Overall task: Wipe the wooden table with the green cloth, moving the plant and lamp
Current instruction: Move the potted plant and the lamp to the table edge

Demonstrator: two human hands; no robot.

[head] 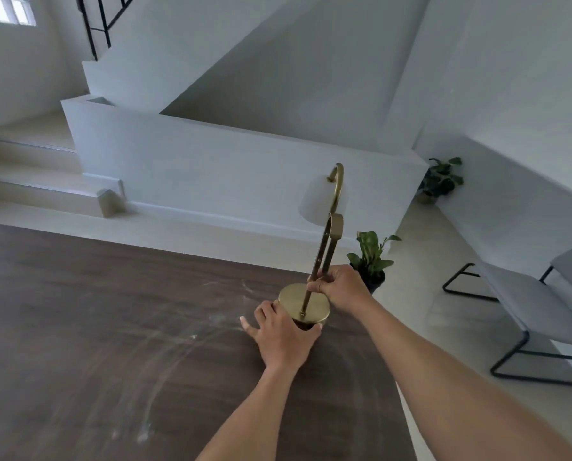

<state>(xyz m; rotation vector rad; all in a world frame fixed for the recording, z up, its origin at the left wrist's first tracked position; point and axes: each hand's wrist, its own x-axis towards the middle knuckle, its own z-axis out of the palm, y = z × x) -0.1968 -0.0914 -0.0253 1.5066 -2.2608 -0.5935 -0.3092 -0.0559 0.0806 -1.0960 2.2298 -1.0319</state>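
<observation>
A brass lamp [306,302] with a white shade stands tilted near the right far corner of the dark wooden table [95,311]. My right hand [339,287] is closed around its thin stem just above the round base. My left hand [283,337] cups the near edge of the base, fingers spread on the tabletop. A small potted plant [372,257] in a dark pot sits just behind my right hand at the table's far right corner. White dusty smears streak the wood in front of the lamp. No green cloth shows in view.
A grey chair [527,314] with a black metal frame stands on the floor to the right. A second potted plant [439,179] sits on the floor by the far wall. White steps and a low wall rise behind the table.
</observation>
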